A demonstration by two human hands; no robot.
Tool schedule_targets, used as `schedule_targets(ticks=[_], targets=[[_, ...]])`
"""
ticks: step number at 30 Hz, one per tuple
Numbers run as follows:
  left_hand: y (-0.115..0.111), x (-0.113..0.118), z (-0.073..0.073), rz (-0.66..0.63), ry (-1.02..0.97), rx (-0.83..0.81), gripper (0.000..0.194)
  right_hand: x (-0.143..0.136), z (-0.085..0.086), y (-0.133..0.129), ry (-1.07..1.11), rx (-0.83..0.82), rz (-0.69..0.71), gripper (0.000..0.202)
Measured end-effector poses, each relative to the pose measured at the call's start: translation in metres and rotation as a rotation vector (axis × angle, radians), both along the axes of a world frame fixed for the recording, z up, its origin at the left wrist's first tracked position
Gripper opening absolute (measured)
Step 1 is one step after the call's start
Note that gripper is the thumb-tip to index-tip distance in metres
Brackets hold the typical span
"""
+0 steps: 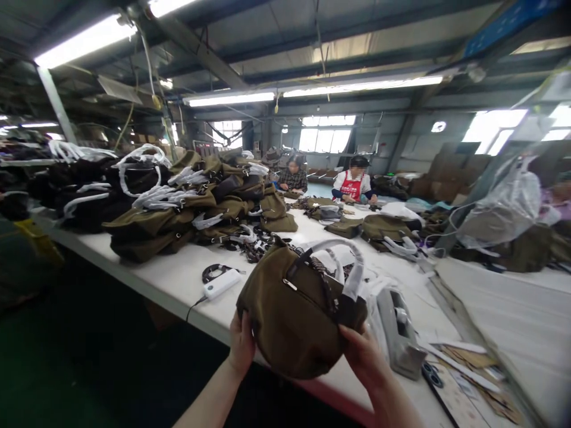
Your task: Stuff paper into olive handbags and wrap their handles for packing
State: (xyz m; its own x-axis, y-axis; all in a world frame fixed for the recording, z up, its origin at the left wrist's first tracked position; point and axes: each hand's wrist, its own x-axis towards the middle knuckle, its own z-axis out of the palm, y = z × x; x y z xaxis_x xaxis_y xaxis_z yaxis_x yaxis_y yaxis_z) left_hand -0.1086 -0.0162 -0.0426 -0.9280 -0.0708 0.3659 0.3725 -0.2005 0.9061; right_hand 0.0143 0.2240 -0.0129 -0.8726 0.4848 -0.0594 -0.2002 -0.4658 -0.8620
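An olive-brown bag (pixel 289 321) with white-wrapped handles, a small zipper and dark trim is held up over the near edge of the white table (pixel 182 279). My left hand (pixel 242 343) grips its left side, fingers partly hidden behind the fabric. On the right side, my right hand (pixel 360 351) holds the bag by its dark lower corner, thumb on the front. The handles arch up at the bag's upper right.
Piled olive bags (pixel 156 229) cover the table's left part, with black bags beyond. A white device (pixel 222 284) with a cable lies left of the held bag. At right stand a grey dispenser (pixel 399 333) and a phone (pixel 432 375). Two people sit across the table.
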Motion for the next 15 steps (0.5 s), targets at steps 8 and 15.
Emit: schedule_targets(ticks=[8, 15], targets=[[-0.035, -0.024, 0.034, -0.374, -0.048, -0.089, 0.064, 0.01, -0.013, 0.021, -0.052, 0.195, -0.092, 0.049], [-0.033, -0.012, 0.028, -0.234, -0.099, -0.397, 0.038, 0.006, -0.05, 0.024, -0.175, 0.619, -0.234, 0.052]])
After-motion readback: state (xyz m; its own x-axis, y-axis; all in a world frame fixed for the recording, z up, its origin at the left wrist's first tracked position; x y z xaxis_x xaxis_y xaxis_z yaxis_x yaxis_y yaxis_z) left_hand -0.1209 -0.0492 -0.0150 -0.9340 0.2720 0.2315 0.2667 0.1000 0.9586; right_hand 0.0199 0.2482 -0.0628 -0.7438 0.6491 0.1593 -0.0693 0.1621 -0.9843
